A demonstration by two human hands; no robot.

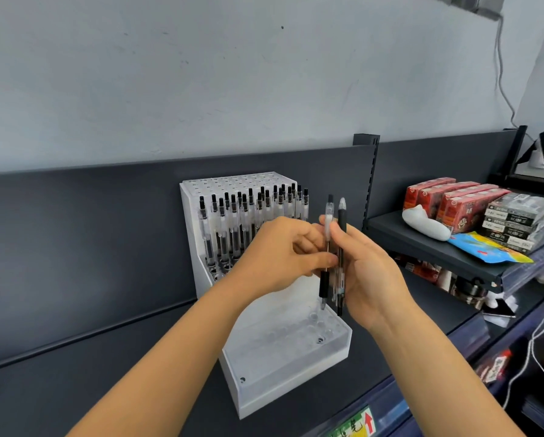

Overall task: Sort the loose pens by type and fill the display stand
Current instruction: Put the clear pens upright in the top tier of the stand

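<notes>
1. Left hand (pixel 283 250): fingers curled, thumb and fingertips pinching the clear pen (pixel 328 223) mid-barrel.
2. Right hand (pixel 371 272): wrapped round a small bundle incl. the black pen (pixel 342 220); bundle upright, just beside the clear pen.
3. Both pens are held over the front tier of the display stand (pixel 289 383), tips down.
4. Stocked pens (pixel 233 222) stand upright in the stand's rear rows. The stand sits on the dark shelf (pixel 75 357).

A clear pen (pixel 328 223) and black pen (pixel 342 219) stand upright (side by side) before the display stand (pixel 264 384).
</notes>
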